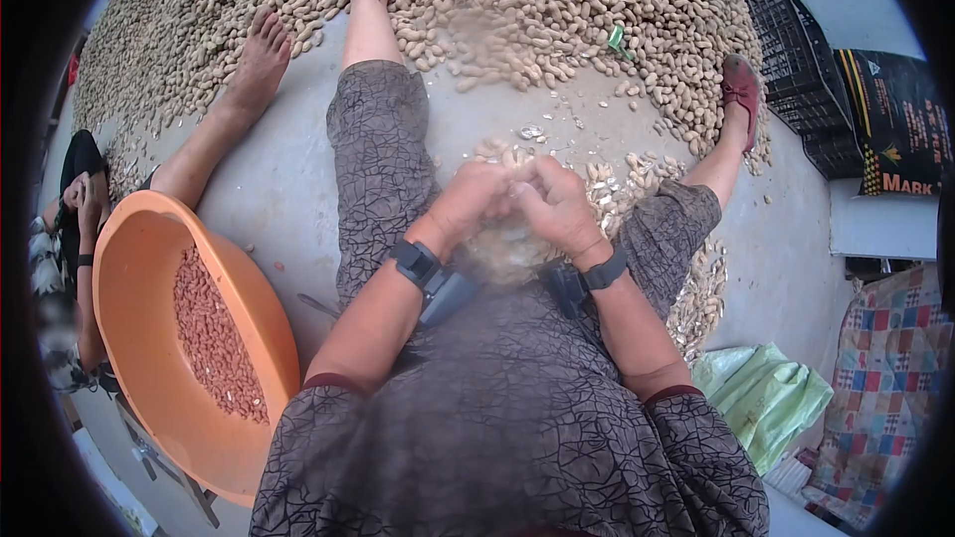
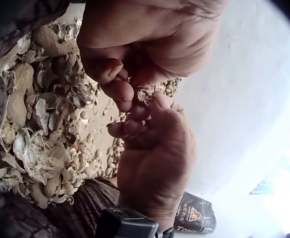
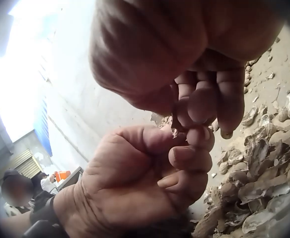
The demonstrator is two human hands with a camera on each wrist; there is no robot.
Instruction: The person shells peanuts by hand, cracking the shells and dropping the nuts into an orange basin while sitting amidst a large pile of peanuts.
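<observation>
Both hands meet over the lap in the head view, fingertips together. My left hand (image 1: 466,201) and right hand (image 1: 560,211) curl their fingers and pinch a peanut shell between them. In the left wrist view a small pale, rough bit of the peanut shell (image 2: 146,94) shows between the fingertips. From the right wrist, its broken edge (image 3: 174,131) shows at the thumb tip; the fingers hide the rest. Below the hands lies a heap of split, emptied peanut shells (image 2: 40,129), between the spread legs.
A large mound of unshelled peanuts (image 1: 557,0) spreads across the floor ahead. At left stands an orange basin (image 1: 149,239) holding shelled red peanuts (image 1: 214,338). Another person sits beyond it, a bare foot (image 1: 261,55) near the mound. A black crate (image 1: 796,60) and green sack (image 1: 766,398) are right.
</observation>
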